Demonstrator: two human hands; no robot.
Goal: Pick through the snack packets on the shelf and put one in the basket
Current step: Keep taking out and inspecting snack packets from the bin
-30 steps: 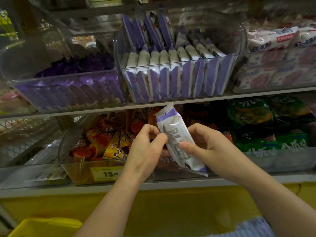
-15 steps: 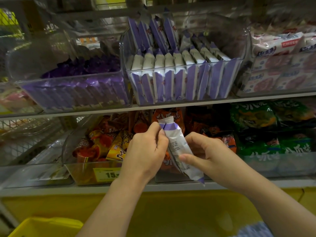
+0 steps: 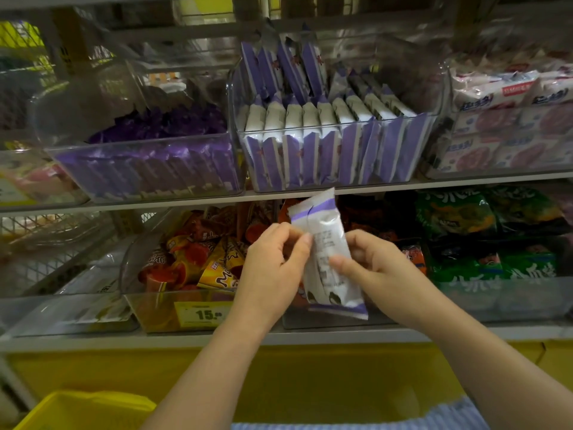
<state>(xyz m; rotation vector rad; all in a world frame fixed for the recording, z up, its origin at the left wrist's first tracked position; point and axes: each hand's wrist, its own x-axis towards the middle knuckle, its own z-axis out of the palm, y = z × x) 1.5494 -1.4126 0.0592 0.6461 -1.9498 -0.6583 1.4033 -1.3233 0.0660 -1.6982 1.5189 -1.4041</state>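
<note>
Two grey shelves, stock in clear bins [image 3: 93,97] set side by side. Upper shelf [image 3: 155,203], L to R: dark purple pkts [image 3: 148,169] at 10 o'clock, white-purple pkts [image 3: 325,156] upright in rows at 12, white-pink pkts [image 3: 508,141] at 2. Lower shelf [image 3: 310,336]: near-empty bin [image 3: 62,321] at 8, orange-red pkts [image 3: 186,265] at 9 w/ yellow price tag [image 3: 203,314] reading 15 on that bin's front, green pkts [image 3: 496,259] at 3. Bins' front walls sit approx flush w/ shelf edges.

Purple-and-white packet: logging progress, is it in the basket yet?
Out: left hand and right hand hold the packet before the shelf; yellow basket sits lower-left.
</note>
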